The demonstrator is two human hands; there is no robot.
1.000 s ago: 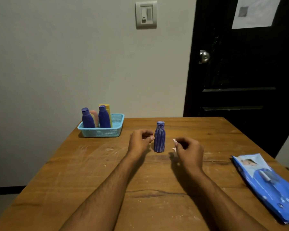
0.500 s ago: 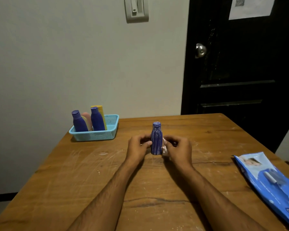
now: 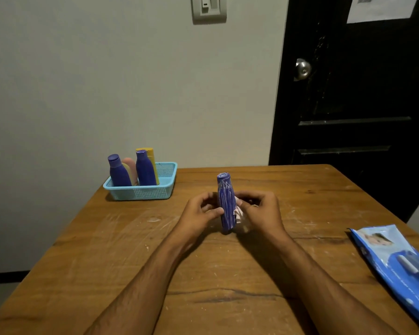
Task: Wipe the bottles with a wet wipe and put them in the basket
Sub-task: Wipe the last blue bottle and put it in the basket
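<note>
Both hands closed onto the bottle [image 3: 226,204], right seemingly clutching wipe [image 3: 239,213]; basket [image 3: 143,192] holds four bottles.

Both hands hold a striped blue bottle [image 3: 226,204] over the brown worktop [image 3: 136,250]. The left hand [image 3: 198,215] grips its side. The right hand [image 3: 261,211] presses a white wipe [image 3: 239,213] on it. Other bottles stand in a blue basket [image 3: 143,192].

Scuffed wooden table [image 3: 107,250], plastic mesh basket [image 3: 143,192]
</note>
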